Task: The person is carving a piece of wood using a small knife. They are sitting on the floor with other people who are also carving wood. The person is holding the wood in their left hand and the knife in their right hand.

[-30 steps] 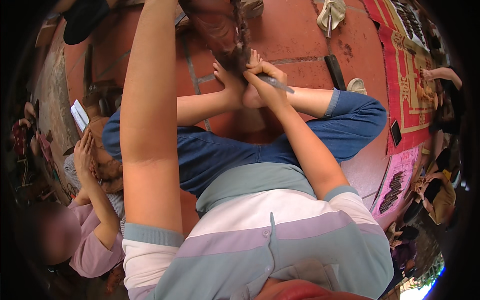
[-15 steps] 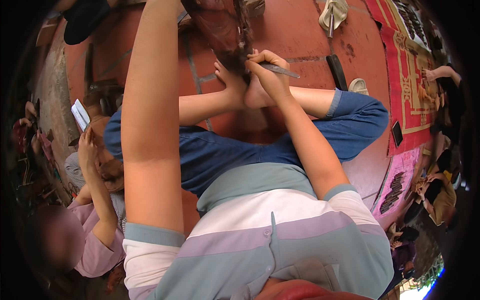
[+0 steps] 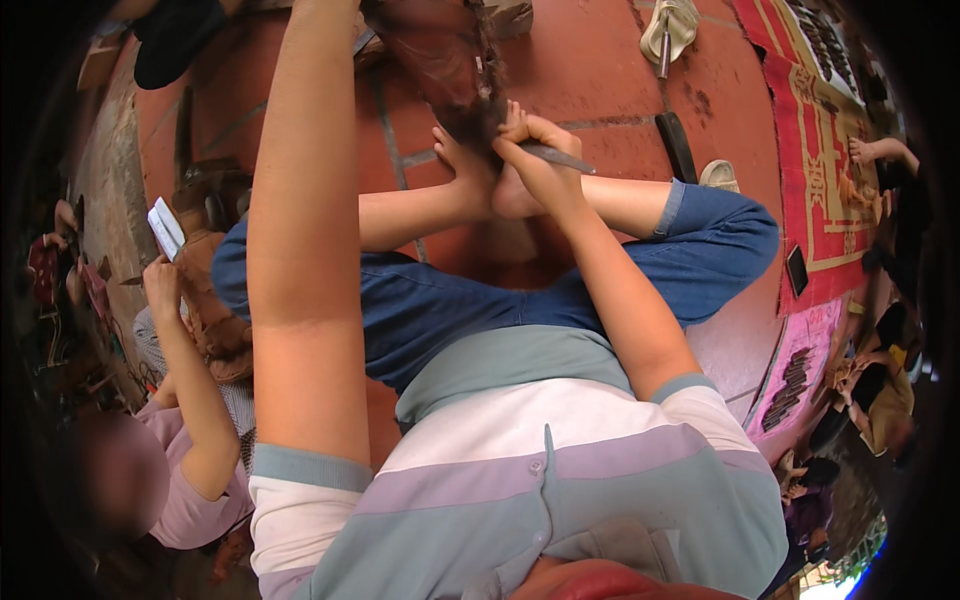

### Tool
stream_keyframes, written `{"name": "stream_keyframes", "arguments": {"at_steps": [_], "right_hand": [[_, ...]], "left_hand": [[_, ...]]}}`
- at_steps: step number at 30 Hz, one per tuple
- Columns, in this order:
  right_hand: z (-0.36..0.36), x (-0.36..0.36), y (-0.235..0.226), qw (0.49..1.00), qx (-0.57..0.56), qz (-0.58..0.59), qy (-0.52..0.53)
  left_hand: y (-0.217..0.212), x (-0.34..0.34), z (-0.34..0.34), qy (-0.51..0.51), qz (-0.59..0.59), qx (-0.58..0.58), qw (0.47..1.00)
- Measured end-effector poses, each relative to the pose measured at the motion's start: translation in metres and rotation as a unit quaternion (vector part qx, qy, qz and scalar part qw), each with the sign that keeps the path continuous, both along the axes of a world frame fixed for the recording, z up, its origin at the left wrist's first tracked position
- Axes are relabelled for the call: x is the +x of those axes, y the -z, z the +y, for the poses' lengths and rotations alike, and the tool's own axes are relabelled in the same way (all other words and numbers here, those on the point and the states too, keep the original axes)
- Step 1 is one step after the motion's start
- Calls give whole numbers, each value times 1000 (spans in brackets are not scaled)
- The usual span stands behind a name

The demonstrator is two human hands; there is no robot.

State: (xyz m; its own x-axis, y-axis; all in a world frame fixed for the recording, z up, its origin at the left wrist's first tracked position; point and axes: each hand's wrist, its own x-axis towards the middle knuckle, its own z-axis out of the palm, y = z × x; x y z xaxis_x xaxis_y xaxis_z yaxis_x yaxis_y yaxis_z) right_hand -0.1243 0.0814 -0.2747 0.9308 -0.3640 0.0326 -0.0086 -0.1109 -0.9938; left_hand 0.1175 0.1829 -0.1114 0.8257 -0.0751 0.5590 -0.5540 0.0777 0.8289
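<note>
A dark reddish-brown carved piece, apparently wood (image 3: 430, 60), stands between my bare feet and runs past the upper edge. At its lower end my right hand (image 3: 541, 165) is closed round a slim tool with a flat grey end (image 3: 565, 158). That grey end points right, away from the piece, and the tool's other end is hidden by my fingers and the dark wood. My left arm (image 3: 305, 200) stretches straight up past the upper edge, so the left hand lies outside the picture.
Terracotta tiles (image 3: 590, 70) make up the floor. To the right lie pale shoes (image 3: 672, 25), a black bar-like handle (image 3: 676, 148), a red patterned mat (image 3: 800, 150), a phone (image 3: 796, 270) and a pink sheet (image 3: 770, 420) with several dark tools. A co-worker (image 3: 200, 490) sits close on my left.
My right hand and its tool have shifted slightly toward me. The co-worker's hand on the left has moved a little away from the white papers.
</note>
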Motion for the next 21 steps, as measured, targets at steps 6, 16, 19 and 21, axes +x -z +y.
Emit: {"name": "stream_keyframes", "arguments": {"at_steps": [6,16,19,21], "right_hand": [[2,-7,10,997,-60,-50,-16],[0,-7,6,999,-26,-34,-2],[-5,14,-1,999,24,31,17],[-2,-1,14,999,-17,-34,21]], "left_hand": [[-3,-5,-2,-7,2,1,1000],[-5,-5,-3,1,-1,6,1000],[-4,-6,-7,6,16,-1,1000],[-3,-7,-10,9,28,-4,1000]]}}
